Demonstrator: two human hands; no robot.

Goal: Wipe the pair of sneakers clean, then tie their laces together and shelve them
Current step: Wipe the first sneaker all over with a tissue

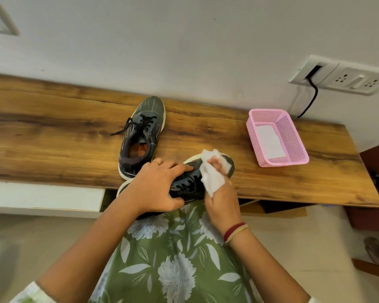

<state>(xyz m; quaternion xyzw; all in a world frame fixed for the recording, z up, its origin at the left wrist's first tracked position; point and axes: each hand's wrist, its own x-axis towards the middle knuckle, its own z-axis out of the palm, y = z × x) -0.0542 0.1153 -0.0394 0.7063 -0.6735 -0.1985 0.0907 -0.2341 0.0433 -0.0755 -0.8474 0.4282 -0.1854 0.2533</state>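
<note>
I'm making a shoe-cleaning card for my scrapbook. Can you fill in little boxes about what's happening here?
left hand: grips the held sneaker at its middle
right hand: presses a white wipe on that sneaker's toe
other sneaker: stands alone on the wooden top, a lace end trailing left
pink basket: on the wooden top, right side, white sheet inside
laces tied together: not yet

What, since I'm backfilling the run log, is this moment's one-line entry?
phase: wiping; left hand: grips held sneaker; right hand: holds wipe on its toe; second sneaker: on bench, lace trailing
</note>
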